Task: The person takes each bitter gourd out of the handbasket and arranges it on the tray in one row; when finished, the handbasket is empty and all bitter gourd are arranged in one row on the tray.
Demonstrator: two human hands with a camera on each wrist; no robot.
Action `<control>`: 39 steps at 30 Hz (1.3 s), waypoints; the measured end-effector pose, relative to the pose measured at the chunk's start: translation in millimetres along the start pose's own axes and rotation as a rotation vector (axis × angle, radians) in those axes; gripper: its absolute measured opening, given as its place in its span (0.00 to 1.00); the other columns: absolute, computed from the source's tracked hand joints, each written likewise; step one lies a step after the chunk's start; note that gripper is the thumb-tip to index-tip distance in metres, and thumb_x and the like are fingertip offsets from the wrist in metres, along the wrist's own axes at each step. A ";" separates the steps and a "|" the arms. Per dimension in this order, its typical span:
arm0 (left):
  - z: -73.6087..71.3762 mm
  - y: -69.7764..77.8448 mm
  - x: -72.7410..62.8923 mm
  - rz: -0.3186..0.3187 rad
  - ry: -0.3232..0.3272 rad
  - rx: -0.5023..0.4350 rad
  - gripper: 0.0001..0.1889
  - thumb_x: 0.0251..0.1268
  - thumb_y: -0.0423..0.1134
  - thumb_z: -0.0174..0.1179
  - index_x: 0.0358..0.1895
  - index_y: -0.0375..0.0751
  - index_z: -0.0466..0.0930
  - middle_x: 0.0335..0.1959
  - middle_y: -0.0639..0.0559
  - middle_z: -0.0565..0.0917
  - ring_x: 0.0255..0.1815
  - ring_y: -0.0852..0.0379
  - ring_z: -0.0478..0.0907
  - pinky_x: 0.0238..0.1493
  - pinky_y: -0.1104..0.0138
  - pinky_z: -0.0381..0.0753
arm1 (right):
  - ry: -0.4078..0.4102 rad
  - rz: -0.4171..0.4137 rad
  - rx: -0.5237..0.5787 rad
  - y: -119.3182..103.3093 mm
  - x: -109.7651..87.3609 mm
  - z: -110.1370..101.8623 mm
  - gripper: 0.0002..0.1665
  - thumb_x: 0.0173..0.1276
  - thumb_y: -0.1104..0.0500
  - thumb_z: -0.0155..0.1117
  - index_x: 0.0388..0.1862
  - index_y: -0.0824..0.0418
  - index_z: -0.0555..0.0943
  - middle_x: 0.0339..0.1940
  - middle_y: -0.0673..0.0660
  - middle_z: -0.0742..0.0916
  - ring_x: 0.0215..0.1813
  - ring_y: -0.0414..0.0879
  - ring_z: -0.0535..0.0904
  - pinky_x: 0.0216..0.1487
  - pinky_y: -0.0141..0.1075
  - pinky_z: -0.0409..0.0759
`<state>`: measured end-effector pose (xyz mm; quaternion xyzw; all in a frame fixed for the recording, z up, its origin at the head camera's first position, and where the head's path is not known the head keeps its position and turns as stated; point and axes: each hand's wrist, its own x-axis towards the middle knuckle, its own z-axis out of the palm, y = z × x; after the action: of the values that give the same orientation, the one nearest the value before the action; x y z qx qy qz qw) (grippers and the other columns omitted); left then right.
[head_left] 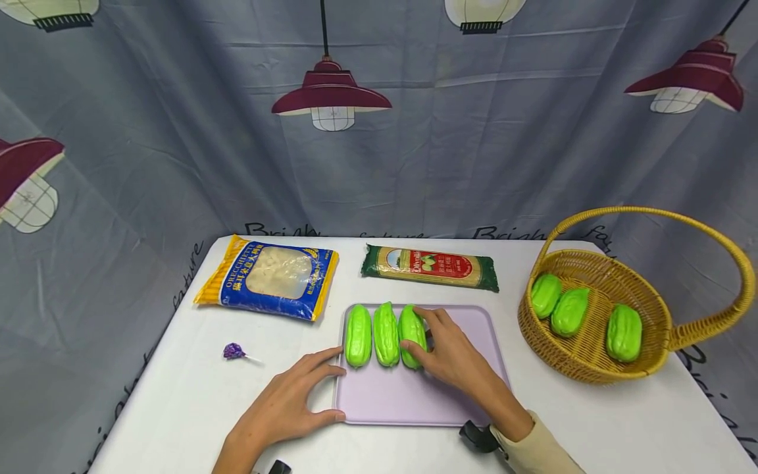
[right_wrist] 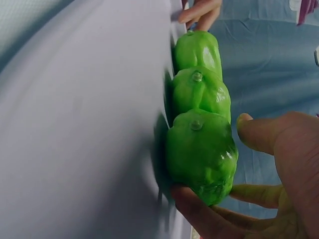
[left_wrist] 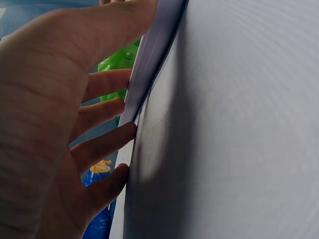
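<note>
Three long green ridged gourds [head_left: 358, 336] lie side by side in the upper part of a lilac tray [head_left: 379, 401]. My right hand [head_left: 453, 349] reaches over the rightmost gourd [right_wrist: 202, 154]. Its fingers bend round that gourd's outer side, and the thumb arches over the top with a small gap in the right wrist view. At the tray's left rim is my left hand [head_left: 290, 395], with spread fingers and thumb against the edge. The left wrist view shows its fingertips [left_wrist: 127, 130] along that rim, with a bit of green gourd behind them.
On the right stands a wicker basket [head_left: 568, 368] with a tall handle and three more green gourds [head_left: 624, 332] inside. Behind the tray lies a spaghetti pack [head_left: 429, 266]. A blue and yellow pasta bag [head_left: 269, 276] and a purple lollipop [head_left: 233, 351] lie on the left.
</note>
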<state>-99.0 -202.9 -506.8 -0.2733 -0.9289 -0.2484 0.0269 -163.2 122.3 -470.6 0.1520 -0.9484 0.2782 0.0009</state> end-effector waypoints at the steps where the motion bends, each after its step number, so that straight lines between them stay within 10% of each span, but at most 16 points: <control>1: 0.1 0.0 0.0 0.000 0.001 0.000 0.33 0.56 0.68 0.77 0.63 0.61 0.84 0.81 0.61 0.71 0.77 0.55 0.73 0.66 0.56 0.84 | 0.002 0.000 0.000 0.2 0.0 -0.1 0.44 0.72 0.44 0.76 0.78 0.63 0.73 0.62 0.67 0.82 0.49 0.52 0.84 0.48 0.49 0.88; 39: 1.2 0.6 -0.5 0.001 0.006 0.013 0.32 0.56 0.67 0.77 0.63 0.60 0.85 0.80 0.59 0.72 0.76 0.55 0.75 0.65 0.56 0.85 | 0.270 0.045 -0.033 57.3 -31.4 -92.0 0.35 0.72 0.59 0.76 0.73 0.68 0.76 0.61 0.73 0.82 0.53 0.67 0.87 0.49 0.60 0.90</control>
<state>-98.2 -202.1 -507.7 -0.2729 -0.9303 -0.2431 0.0315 -157.5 225.6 -425.8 0.0920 -0.9472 0.2806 0.1249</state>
